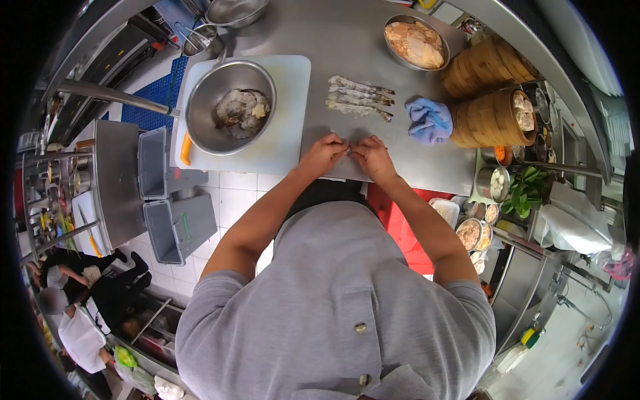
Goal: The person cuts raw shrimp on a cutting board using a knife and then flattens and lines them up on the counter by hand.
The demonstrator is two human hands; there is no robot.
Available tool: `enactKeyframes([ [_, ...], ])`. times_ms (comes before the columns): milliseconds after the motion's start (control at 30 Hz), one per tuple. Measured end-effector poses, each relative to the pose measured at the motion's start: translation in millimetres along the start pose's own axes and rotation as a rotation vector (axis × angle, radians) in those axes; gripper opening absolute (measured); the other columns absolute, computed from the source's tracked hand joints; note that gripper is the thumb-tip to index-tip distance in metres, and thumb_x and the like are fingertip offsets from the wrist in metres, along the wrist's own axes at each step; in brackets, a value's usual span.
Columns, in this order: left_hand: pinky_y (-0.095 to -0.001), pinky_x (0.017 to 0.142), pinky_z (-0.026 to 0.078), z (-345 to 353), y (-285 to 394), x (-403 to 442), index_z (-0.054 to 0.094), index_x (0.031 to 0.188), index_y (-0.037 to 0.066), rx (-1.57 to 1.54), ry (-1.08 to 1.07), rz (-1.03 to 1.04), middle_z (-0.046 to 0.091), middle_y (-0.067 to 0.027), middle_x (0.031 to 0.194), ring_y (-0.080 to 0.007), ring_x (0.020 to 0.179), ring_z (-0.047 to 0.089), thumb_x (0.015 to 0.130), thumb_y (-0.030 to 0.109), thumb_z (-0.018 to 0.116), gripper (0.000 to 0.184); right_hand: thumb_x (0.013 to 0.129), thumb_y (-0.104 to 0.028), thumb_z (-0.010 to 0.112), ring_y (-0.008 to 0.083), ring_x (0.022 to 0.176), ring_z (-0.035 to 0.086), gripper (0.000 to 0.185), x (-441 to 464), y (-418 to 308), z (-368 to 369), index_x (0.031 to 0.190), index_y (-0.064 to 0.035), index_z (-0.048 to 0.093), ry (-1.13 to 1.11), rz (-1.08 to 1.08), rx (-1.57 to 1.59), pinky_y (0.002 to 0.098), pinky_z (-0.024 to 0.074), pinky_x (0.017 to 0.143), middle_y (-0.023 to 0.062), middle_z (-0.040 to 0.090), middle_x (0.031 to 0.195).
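My left hand and my right hand are close together at the counter's near edge, fingers pinched. Between the fingertips is a small greyish piece that looks like a shrimp, mostly hidden by the fingers. Just beyond the hands, several straightened shrimp lie side by side on the steel counter, tails to the right. To the left, a steel bowl stands on a white cutting board, with more shrimp heaped inside. An orange handle sticks out beside the bowl.
A blue cloth lies right of the shrimp row, beside bamboo steamers. Behind it stands a bowl of raw meat. Grey bins are on the floor at left. Other people are at the lower left.
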State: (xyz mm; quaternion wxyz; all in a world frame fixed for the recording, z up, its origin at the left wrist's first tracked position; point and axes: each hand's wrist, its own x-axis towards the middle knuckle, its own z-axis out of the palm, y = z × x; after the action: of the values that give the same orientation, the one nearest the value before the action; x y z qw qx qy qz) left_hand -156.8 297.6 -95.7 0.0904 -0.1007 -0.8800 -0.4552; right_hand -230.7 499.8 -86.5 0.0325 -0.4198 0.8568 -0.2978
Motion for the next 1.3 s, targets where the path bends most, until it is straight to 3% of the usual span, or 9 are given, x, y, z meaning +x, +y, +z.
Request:
enactKeyframes([
  [67, -0.0411, 0.082, 0.056, 4.6, -4.1, 0.0, 0.075, 0.109, 0.002, -0.021, -0.010, -0.011, 0.065, -0.0136, 0.099, -0.0319, 0.092, 0.067, 0.089, 0.008, 0.073, 0.022, 0.084, -0.015, 0.071, 0.0330, 0.100, 0.062, 0.010, 4.6, -0.3, -3.0, 0.091, -0.0091, 0.075, -0.048, 0.003, 0.013, 0.0444, 0.0484, 0.099, 0.0106, 0.065, 0.092],
  [433, -0.0432, 0.088, 0.058, 9.6, -0.3, 12.9, 0.071, 0.093, 0.002, 0.466, -0.210, 0.051, 0.061, -0.0152, 0.110, -0.0358, 0.105, 0.065, 0.084, 0.001, 0.062, 0.013, 0.088, -0.015, 0.062, 0.0311, 0.105, 0.061, 0.014, 14.8, -3.1, -3.3, 0.094, -0.0069, 0.071, -0.102, -0.061, -0.180, 0.0421, 0.0497, 0.096, 0.0104, 0.063, 0.097],
  [567, -0.0450, 0.089, 0.057, 21.0, -8.0, 16.9, 0.071, 0.091, 0.002, 0.449, -0.227, -0.027, 0.063, -0.0173, 0.109, -0.0390, 0.104, 0.066, 0.083, 0.002, 0.063, 0.012, 0.087, -0.015, 0.063, 0.0317, 0.104, 0.061, 0.014, 15.1, -6.6, -2.2, 0.092, -0.0056, 0.071, -0.074, -0.026, -0.185, 0.0429, 0.0513, 0.093, 0.0105, 0.064, 0.098],
  [633, -0.0458, 0.090, 0.057, 28.4, -10.0, 17.5, 0.071, 0.091, 0.002, 0.446, -0.062, -0.024, 0.066, -0.0194, 0.109, -0.0397, 0.100, 0.067, 0.082, 0.001, 0.064, 0.012, 0.086, -0.015, 0.064, 0.0318, 0.104, 0.061, 0.014, 14.1, -4.5, 2.6, 0.092, -0.0052, 0.071, -0.088, -0.008, -0.200, 0.0434, 0.0518, 0.093, 0.0107, 0.064, 0.098],
  [767, -0.0469, 0.088, 0.056, 15.5, -5.0, 17.8, 0.071, 0.092, 0.001, 0.360, -0.139, -0.150, 0.068, -0.0206, 0.107, -0.0392, 0.094, 0.069, 0.082, 0.004, 0.068, 0.011, 0.085, -0.015, 0.067, 0.0327, 0.104, 0.061, 0.014, 24.3, 6.0, -3.3, 0.093, -0.0059, 0.073, -0.223, 0.003, -0.282, 0.0444, 0.0525, 0.093, 0.0116, 0.064, 0.100],
  [833, -0.0459, 0.083, 0.057, -4.6, -9.5, 19.1, 0.070, 0.094, 0.001, 0.190, -0.062, -0.018, 0.069, -0.0189, 0.105, -0.0373, 0.089, 0.069, 0.084, 0.007, 0.071, 0.012, 0.085, -0.016, 0.067, 0.0328, 0.105, 0.061, 0.014, 22.9, 1.3, -11.3, 0.093, -0.0068, 0.073, -0.196, -0.029, -0.199, 0.0450, 0.0522, 0.093, 0.0115, 0.064, 0.100],
  [933, -0.0441, 0.079, 0.057, -16.3, 1.9, 12.4, 0.069, 0.093, 0.001, 0.033, -0.065, -0.118, 0.070, -0.0162, 0.101, -0.0365, 0.085, 0.069, 0.084, 0.009, 0.074, 0.013, 0.086, -0.018, 0.068, 0.0331, 0.107, 0.061, 0.014, 19.9, -8.2, -12.8, 0.095, -0.0083, 0.074, -0.174, -0.068, -0.106, 0.0455, 0.0519, 0.093, 0.0114, 0.064, 0.099],
  [1167, -0.0439, 0.076, 0.056, -4.6, -7.4, 12.9, 0.070, 0.089, 0.002, 0.078, -0.079, 0.011, 0.068, -0.0135, 0.094, -0.0356, 0.086, 0.067, 0.085, 0.004, 0.069, 0.005, 0.086, -0.018, 0.069, 0.0339, 0.102, 0.062, 0.014, 21.7, -1.0, -0.4, 0.091, -0.0068, 0.074, -0.126, -0.024, -0.024, 0.0444, 0.0527, 0.089, 0.0127, 0.063, 0.096],
  [1300, -0.0457, 0.085, 0.055, -3.3, -7.6, 15.4, 0.071, 0.093, 0.004, 0.286, -0.224, -0.009, 0.066, -0.0164, 0.103, -0.0374, 0.098, 0.066, 0.088, 0.003, 0.062, 0.011, 0.086, -0.016, 0.068, 0.0336, 0.103, 0.062, 0.013, 25.9, -7.6, -1.5, 0.089, -0.0050, 0.075, -0.136, 0.012, -0.023, 0.0451, 0.0529, 0.090, 0.0136, 0.064, 0.094],
])
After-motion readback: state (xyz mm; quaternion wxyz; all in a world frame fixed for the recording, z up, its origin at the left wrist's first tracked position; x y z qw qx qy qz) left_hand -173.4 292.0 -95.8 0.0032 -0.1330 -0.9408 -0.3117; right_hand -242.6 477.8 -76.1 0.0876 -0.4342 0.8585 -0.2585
